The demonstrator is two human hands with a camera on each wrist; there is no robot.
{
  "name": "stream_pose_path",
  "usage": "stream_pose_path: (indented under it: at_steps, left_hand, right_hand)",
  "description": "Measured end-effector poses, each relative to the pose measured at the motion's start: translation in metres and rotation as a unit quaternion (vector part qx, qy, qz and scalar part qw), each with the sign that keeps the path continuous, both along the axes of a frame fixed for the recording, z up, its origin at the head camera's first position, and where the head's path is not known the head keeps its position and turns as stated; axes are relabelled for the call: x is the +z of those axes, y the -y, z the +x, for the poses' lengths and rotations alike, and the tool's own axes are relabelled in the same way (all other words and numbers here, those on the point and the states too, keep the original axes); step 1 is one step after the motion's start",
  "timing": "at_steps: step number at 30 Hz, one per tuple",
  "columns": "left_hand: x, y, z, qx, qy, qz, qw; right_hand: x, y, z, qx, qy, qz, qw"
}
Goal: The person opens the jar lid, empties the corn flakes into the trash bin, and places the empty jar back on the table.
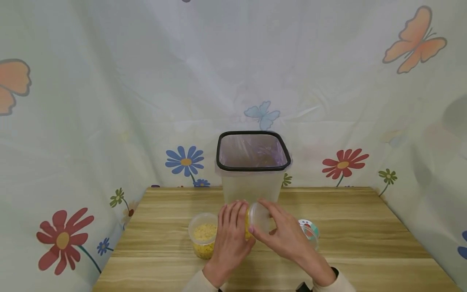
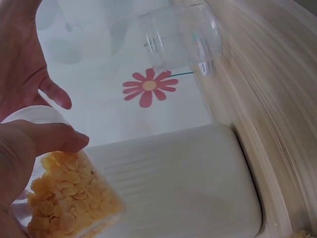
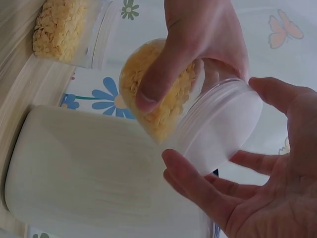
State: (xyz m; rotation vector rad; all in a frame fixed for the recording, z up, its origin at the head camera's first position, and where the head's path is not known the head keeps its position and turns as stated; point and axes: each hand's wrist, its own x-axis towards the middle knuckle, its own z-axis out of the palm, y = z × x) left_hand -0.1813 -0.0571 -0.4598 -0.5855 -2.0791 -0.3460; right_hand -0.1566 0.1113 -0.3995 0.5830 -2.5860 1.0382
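In the right wrist view, a clear jar of yellow flakes (image 3: 143, 64) is tilted on its side, a translucent lid (image 3: 223, 129) on its mouth. My left hand (image 3: 208, 34) grips the jar body, thumb across its side; the left wrist view shows the flakes (image 2: 74, 198) beneath that thumb. My right hand (image 3: 267, 173) pinches the lid's rim between thumb and fingertips. The head view has my left hand (image 1: 231, 239) and right hand (image 1: 288, 235) meeting at the jar before the bin. Whether the lid is loose I cannot tell.
A second jar of flakes (image 1: 204, 247), its top facing up, stands left of my left hand. Behind my hands is a pale bin (image 1: 251, 184) with a black rim and a liner. On the right lies or stands a clear container (image 2: 181, 37) with a printed label. Flowered cloth surrounds the wooden table (image 1: 160, 231).
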Motion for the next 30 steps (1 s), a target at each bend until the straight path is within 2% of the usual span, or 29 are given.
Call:
stream_pose_path:
  at_steps: [6,9,14,18,21,25,30]
  left_hand:
    - [0.000,0.002,0.001,-0.003,0.012,-0.002,0.9999]
    - [-0.001,0.002,0.001,-0.010,0.014,-0.001,0.9998]
    - [-0.002,0.002,0.001,-0.022,0.016,0.007,0.9996]
    - [-0.001,0.002,0.002,-0.028,0.022,0.011,0.9993]
    - [-0.001,0.002,0.002,-0.030,0.026,0.013,0.9991]
    - [0.000,0.002,0.002,-0.031,0.032,0.016,0.9989]
    - [0.002,0.003,0.003,-0.037,0.039,0.024,0.9983]
  right_hand:
    - [0.000,-0.008,-0.004,0.077,-0.072,0.037,0.9938]
    - [0.000,-0.012,-0.006,0.105,-0.115,0.064,0.9858]
    - [-0.001,-0.017,-0.009,0.148,-0.186,0.090,0.9672]
    - [-0.001,-0.021,-0.010,0.183,-0.196,0.102,0.9580]
    - [-0.002,-0.022,-0.009,0.189,-0.180,0.114,0.9586]
    - [-0.001,-0.020,-0.008,0.177,-0.155,0.109,0.9658]
    - [0.002,-0.015,-0.003,0.124,-0.135,0.076,0.9801]
